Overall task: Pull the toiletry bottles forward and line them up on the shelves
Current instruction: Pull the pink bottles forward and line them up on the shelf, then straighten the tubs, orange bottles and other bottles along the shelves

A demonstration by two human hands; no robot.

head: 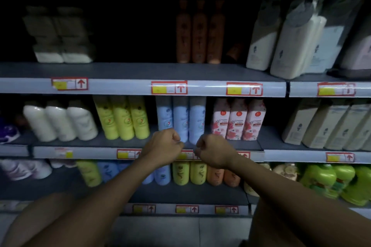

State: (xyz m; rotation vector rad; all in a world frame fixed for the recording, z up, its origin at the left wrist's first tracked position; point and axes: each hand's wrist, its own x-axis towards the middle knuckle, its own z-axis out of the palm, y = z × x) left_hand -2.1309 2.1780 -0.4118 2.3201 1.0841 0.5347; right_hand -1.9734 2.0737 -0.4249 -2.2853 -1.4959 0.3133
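Three pale blue bottles (181, 118) stand side by side on the middle shelf (96, 152). My left hand (163, 145) and my right hand (213, 151) hover in front of their bases, both with curled fingers and holding nothing. Left of the blue ones stand three yellow bottles (122, 118) and three white bottles (60, 122). Three pink floral bottles (239, 120) stand to the right. On the top shelf (124, 86), three orange bottles (199, 32) sit far back. The scene is dim and slightly blurred.
Large cream bottles (287, 40) stand at the top right, and beige ones (325, 126) fill the middle right. The lower shelf (180, 192) holds small yellow, blue and orange bottles (197, 172) and green bottles (337, 180). Price tags run along every shelf edge.
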